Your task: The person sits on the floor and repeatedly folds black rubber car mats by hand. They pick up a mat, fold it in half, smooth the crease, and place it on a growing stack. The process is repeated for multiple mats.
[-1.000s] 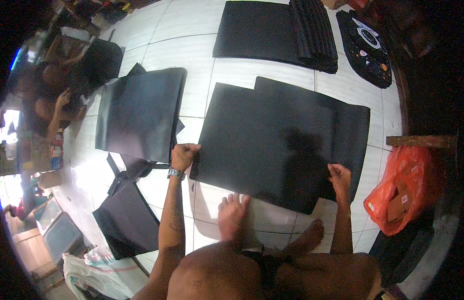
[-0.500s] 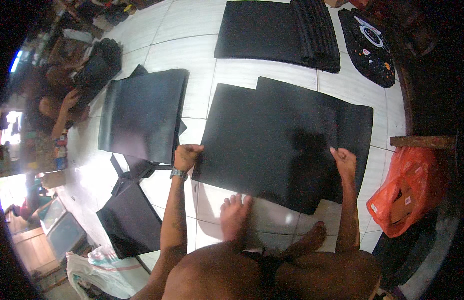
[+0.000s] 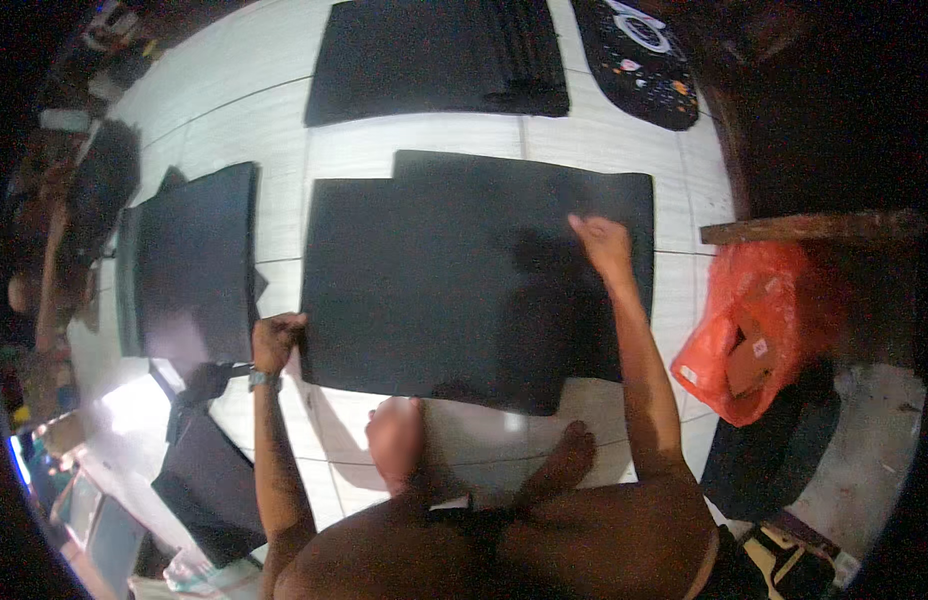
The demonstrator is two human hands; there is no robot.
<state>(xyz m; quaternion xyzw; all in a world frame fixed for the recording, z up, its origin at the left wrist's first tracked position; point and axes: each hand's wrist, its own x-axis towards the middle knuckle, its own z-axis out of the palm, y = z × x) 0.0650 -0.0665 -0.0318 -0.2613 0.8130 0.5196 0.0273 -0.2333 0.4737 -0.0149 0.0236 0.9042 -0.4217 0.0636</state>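
Note:
Two flat black sheets of fabric-like material overlap on the floor before me. The upper black sheet covers most of the lower one, which shows along the top and right. My left hand, with a watch on the wrist, is closed in a pinch at the upper sheet's left edge. Over the right part, my right hand is closed, thumb and finger pinching near the upper sheet's far right corner; shadow and dark material hide the exact edge there.
Left of me lies a stack of black sheets, with more black pieces nearer. Another black stack is at the far side, beside a dark patterned mat. A red plastic bag sits right, below a wooden edge.
My view has shifted right, so everything appears further left. My right hand has moved away from me, up along the sheet. My left hand stays at the left edge.

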